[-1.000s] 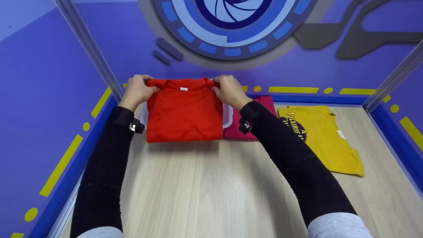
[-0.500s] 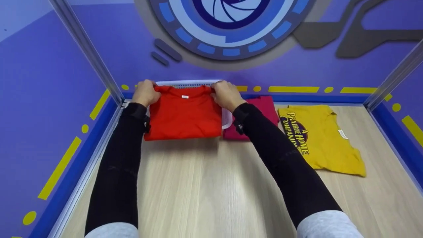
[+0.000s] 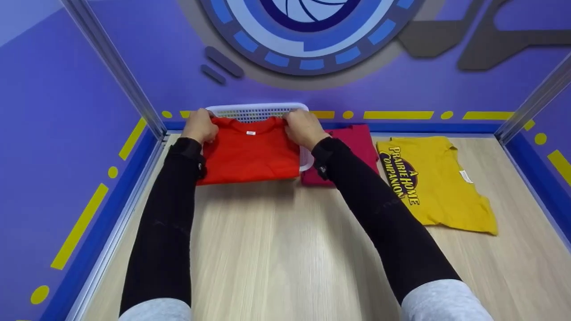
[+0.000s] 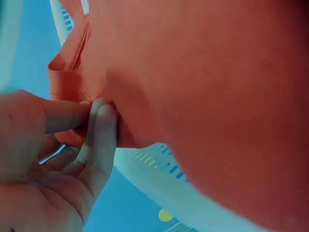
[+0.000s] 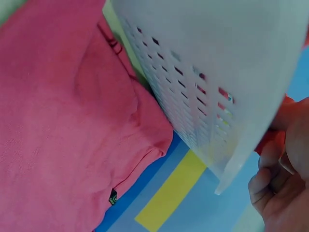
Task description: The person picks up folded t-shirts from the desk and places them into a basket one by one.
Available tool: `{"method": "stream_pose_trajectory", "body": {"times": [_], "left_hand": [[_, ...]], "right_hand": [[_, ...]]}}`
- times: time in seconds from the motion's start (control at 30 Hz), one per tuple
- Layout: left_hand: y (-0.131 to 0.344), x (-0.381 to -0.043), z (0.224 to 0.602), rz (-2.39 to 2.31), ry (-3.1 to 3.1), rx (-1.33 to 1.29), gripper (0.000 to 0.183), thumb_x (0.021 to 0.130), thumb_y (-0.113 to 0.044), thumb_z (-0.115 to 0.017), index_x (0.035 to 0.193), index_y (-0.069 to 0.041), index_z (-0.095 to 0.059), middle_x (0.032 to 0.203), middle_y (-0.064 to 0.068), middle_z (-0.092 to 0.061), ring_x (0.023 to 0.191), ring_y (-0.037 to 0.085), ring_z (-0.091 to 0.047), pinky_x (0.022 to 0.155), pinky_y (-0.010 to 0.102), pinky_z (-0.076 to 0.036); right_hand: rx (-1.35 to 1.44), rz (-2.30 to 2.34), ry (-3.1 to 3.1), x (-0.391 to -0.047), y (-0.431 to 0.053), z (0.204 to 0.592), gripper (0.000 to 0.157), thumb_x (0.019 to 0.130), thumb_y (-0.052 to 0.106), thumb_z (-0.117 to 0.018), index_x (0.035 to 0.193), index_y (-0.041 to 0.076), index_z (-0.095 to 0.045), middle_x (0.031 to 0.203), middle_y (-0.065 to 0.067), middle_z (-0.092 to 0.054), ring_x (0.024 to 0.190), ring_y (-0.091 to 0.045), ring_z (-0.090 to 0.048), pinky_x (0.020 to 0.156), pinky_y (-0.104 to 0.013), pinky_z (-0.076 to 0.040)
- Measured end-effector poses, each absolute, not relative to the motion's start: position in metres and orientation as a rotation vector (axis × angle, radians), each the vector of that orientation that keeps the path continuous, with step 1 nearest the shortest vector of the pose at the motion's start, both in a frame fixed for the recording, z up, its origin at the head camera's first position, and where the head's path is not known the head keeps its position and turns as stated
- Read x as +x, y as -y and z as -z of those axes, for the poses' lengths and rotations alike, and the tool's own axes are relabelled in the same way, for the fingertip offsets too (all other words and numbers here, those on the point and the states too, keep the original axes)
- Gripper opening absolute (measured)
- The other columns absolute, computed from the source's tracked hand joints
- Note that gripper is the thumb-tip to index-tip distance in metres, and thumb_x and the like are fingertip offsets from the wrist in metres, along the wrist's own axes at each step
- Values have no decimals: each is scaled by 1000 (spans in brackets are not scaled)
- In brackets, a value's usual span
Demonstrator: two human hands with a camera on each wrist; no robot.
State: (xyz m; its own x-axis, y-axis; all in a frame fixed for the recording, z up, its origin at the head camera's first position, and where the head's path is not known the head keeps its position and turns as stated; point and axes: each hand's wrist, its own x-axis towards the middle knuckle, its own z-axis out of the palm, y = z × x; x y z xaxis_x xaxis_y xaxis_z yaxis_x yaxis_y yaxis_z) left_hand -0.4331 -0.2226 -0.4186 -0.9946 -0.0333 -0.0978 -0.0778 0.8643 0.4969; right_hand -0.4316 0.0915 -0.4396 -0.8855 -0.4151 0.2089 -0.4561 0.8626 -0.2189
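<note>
A folded red T-shirt (image 3: 252, 154) hangs between my two hands, its neckline toward the wall and a white label at the collar. My left hand (image 3: 200, 126) pinches its left shoulder; in the left wrist view the thumb and fingers (image 4: 104, 125) meet on the cloth. At the other shoulder my right hand (image 3: 305, 128) grips the fabric near the collar. Behind and beneath the shirt is a white perforated basket (image 3: 303, 107), its back rim and right side showing. The shirt covers the basket's inside and front. In the right wrist view the basket wall (image 5: 193, 72) stands beside the hand.
A folded magenta garment (image 3: 357, 145) lies right of the basket, partly behind my right forearm. Farther right, a yellow T-shirt (image 3: 446, 187) with dark lettering lies on the wooden table (image 3: 258, 249). Blue-purple panels (image 3: 53, 133) with metal corner posts enclose the left, back and right.
Both hands and the red T-shirt have come down over the basket, with the left hand shifting rightward. The basket's back rim, mostly hidden before, now shows behind the collar.
</note>
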Motion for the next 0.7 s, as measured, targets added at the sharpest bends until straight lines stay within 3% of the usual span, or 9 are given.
{"method": "stream_pose_trajectory", "body": {"times": [0.1,0.2,0.37,0.57,0.7], "left_hand": [[224,-435,420,-834,-2931,-106,49,95,-1,-59,143,1,-67,98,18,-73,57,13,-65,52,24,-53],[226,-437,420,-881,-2903,-113,51,96,0,-58,146,2,-64,97,19,-73,49,7,-61,49,22,-53],[225,-441,419,-934,-2875,-126,55,96,2,-57,151,4,-60,108,23,-72,50,7,-62,52,25,-57],[226,-441,419,-921,-2894,-154,53,97,0,-59,150,2,-62,85,11,-72,51,9,-66,52,26,-59],[224,-443,420,-947,-2859,-162,54,98,0,-60,152,2,-60,83,9,-71,56,12,-71,59,30,-63]], "right_hand": [[669,-397,2893,-433,-90,439,20,107,12,-63,115,2,-79,119,-20,-79,109,-39,-76,94,-56,-63],[659,-391,2891,-434,-88,438,19,106,11,-63,113,2,-79,118,-20,-79,110,-39,-76,95,-57,-63],[625,-385,2882,-435,-87,437,18,106,12,-65,111,3,-79,117,-19,-79,109,-39,-76,94,-58,-63],[575,-391,2887,-434,-83,437,19,109,15,-64,114,5,-79,121,-19,-79,113,-40,-76,95,-57,-63],[518,-404,2897,-434,-83,443,21,109,14,-62,117,7,-80,122,-18,-80,113,-38,-77,93,-56,-64]]}}
